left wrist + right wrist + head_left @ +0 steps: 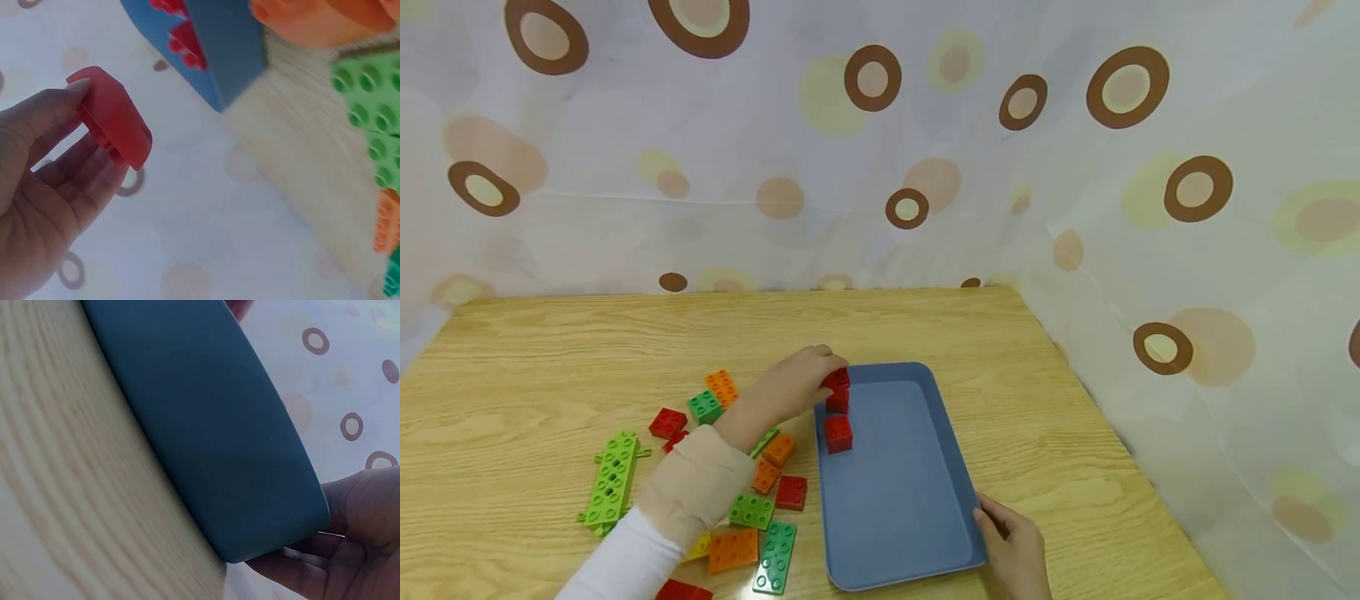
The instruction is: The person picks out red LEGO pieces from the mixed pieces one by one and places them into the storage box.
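Left wrist view: L hand [47, 181] pinches red brick [119, 122], smooth angled back, studs twd palm, upper left of frame; head view: R hand [1017, 546] grips blue tray [891, 500] corner, btm right of centre

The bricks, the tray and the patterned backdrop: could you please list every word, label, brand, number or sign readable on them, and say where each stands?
None: no text can be read in any view.
Blue tray: no lettering shows.
Red brick in the left hand: no lettering shows.
Loose bricks: any marks on the studs are too small to read.
Patterned backdrop: only rings and spots.
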The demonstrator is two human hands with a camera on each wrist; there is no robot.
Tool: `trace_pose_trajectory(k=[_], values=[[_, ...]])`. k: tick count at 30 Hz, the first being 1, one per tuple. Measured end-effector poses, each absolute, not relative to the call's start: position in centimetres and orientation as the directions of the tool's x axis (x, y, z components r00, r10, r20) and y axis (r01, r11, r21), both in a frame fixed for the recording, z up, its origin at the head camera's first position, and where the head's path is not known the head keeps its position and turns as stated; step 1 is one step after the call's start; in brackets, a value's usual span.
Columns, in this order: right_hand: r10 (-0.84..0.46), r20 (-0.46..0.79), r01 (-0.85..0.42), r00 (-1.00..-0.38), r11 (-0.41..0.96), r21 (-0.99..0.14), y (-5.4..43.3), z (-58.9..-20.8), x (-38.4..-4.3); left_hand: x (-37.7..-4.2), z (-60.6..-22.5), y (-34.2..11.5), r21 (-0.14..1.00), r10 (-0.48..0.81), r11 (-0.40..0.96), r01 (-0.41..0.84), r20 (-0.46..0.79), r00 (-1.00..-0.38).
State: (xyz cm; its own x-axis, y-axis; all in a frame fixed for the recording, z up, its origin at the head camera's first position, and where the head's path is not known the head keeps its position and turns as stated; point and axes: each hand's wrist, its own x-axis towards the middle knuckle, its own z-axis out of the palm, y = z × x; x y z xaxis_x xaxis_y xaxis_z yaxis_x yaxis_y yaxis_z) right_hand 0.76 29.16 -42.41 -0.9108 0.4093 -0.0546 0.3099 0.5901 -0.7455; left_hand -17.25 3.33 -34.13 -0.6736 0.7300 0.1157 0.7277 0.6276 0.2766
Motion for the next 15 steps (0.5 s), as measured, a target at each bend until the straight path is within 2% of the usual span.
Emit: trace_pose_trajectory(k=[7, 15], values=[[0.417, -0.075, 0.323, -0.906, 0.564, -0.760, 29.2, -42.5, 0.8, -14.3, -33.5, 5.7, 0.236, 0.803, 0.555, 0.798, 0.101, -0.588], [0.431, -0.091, 0.340, -0.898, 0.548, -0.764, 29.0, -42.4, 0.7, -12.0, -35.6, 7.3, 0.164, 0.863, 0.466, 0.869, 0.132, -0.488]])
